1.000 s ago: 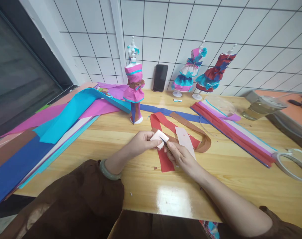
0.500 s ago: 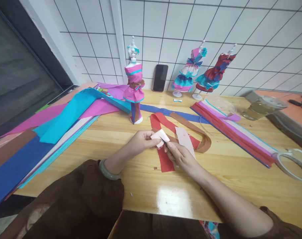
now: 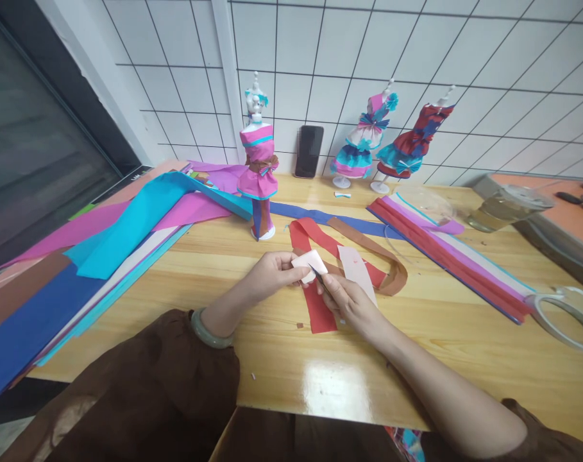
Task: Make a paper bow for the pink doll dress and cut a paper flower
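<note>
Between thumb and fingers, my left hand [image 3: 281, 269] pinches a small folded piece of pale pink paper [image 3: 311, 258]. My right hand [image 3: 344, 296] is closed around dark scissors [image 3: 316, 272], whose pointed blades lie on the paper. Their handles are hidden by my fingers. Below and behind both hands are a red crepe paper strip [image 3: 322, 312], a looped brown strip [image 3: 394, 279] and a pale pink strip [image 3: 356, 269]. A little farther back stands a mini dress form [image 3: 258, 170] in a pink paper dress with a brown bow.
Wide crepe paper strips [image 3: 127, 224] in several colours cover the left side. Two more dressed forms, one turquoise and pink [image 3: 358, 151], one red and blue [image 3: 411, 147], stand by the wall near a phone [image 3: 309, 151]. At right are folded paper [image 3: 449, 256], a tape roll [image 3: 567, 321] and a cup [image 3: 510, 205].
Almost nothing differs. Both hands keep their grip, and the paper and scissors have hardly shifted; the view has moved very slightly.
</note>
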`<state>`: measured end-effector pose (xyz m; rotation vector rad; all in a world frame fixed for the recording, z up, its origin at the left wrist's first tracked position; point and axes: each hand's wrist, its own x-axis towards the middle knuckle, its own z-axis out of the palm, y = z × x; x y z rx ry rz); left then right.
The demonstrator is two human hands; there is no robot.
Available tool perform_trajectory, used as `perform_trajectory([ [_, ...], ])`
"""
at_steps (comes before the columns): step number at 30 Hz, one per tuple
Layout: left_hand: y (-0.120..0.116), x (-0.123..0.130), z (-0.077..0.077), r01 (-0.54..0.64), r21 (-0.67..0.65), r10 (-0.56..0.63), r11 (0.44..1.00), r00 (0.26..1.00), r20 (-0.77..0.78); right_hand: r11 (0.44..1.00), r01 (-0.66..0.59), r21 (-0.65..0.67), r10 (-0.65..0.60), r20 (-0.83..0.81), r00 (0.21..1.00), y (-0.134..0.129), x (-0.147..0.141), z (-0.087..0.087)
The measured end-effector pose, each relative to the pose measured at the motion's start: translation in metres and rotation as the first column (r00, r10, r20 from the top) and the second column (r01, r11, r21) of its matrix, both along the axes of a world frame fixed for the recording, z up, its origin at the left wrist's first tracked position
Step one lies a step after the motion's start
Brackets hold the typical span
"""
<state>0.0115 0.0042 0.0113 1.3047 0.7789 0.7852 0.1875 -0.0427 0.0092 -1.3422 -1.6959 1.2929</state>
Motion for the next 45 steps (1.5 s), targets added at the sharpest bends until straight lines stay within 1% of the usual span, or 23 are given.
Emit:
perform_trajectory([
  [6,0.0006,0.0006,-0.0017,-0.026,-0.006,0.026,1.0,1.0,-0.006,1.0,-0.007,0.0,0.007,0.004,1.0,-0.001,-0.0006,0.0048],
  [11,0.0003,0.0,-0.0018,-0.026,-0.013,0.025,1.0,1.0,-0.012,1.0,-0.007,0.01,0.007,0.008,1.0,-0.0009,-0.0007,0.004],
  [22,-0.0002,0.001,0.0011,0.047,-0.025,-0.048,0.999,0.998,-0.041,1.0,0.012,0.007,-0.011,-0.031,0.999,-0.0002,0.0004,0.0],
  [27,0.0013,-0.0008,-0.0012,0.006,-0.016,-0.006,1.0,1.0,-0.016,1.0,0.007,-0.009,-0.007,-0.041,0.999,-0.0006,-0.0001,0.0029],
  [32,0.0018,-0.002,-0.0043,-0.007,-0.007,0.007,1.0,0.999,-0.034,0.999,-0.02,-0.039,0.016,-0.081,0.997,-0.0009,-0.0007,0.0013],
  [37,0.0,-0.0003,-0.0014,-0.001,-0.03,0.0,1.0,1.0,-0.031,0.998,-0.03,-0.051,0.024,-0.119,0.993,-0.0006,-0.0011,-0.0019],
  [45,-0.0008,0.0003,0.0001,-0.012,-0.027,0.012,1.0,1.0,-0.027,0.999,-0.024,-0.038,0.02,-0.093,0.995,-0.0003,-0.0008,0.0004],
])
